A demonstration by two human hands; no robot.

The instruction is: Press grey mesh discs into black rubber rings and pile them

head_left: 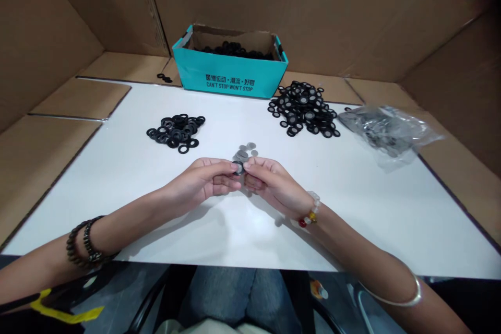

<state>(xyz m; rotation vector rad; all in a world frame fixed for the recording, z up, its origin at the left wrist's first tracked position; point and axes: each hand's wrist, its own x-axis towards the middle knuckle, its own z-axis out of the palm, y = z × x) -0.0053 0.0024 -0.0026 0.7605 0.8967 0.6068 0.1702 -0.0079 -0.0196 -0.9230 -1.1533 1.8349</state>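
Note:
My left hand [209,180] and my right hand [268,182] meet over the middle of the white table [117,177]. Both pinch one small black ring with a grey disc [238,168] between their fingertips. Just beyond the fingers lies a little heap of grey mesh discs [246,150]. A pile of plain black rubber rings [176,131] lies at the left. A bigger pile of black rings with grey centres [305,109] lies at the right.
A teal cardboard box [230,75] holding more black rings stands at the back. A crumpled clear plastic bag [387,128] with dark parts lies at the far right. Brown cardboard walls surround the table. A few stray rings [164,78] lie behind the left pile.

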